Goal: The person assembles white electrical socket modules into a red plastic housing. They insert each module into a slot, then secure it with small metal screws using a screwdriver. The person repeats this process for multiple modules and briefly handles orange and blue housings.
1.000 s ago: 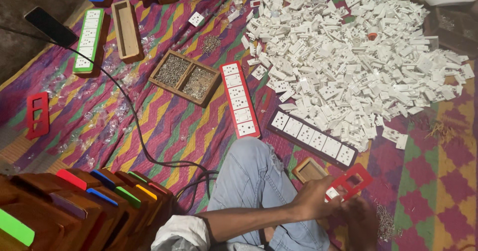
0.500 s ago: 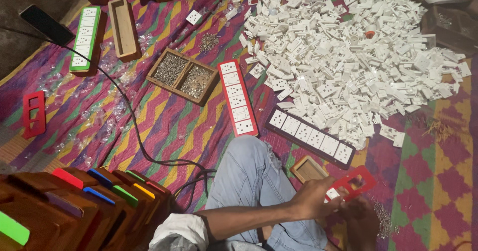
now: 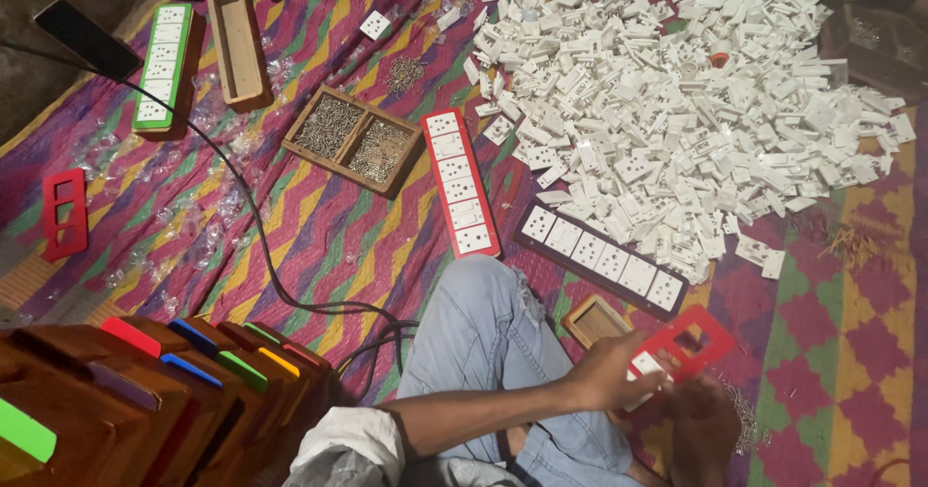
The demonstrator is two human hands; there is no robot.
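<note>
Pinching red frame (image 3: 688, 344) between fingers (image 3: 646, 379)

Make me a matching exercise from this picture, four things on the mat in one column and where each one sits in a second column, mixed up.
Things:
1. red frame
2. screw tray
3. green strip
4. pile of white sockets

Places:
A. upper right of the mat
B. held in both hands, left hand and right hand
C. upper left, beside an empty wooden box
D. centre of the mat, left of the red strip

Pairs: 1-B, 2-D, 3-C, 4-A
</note>
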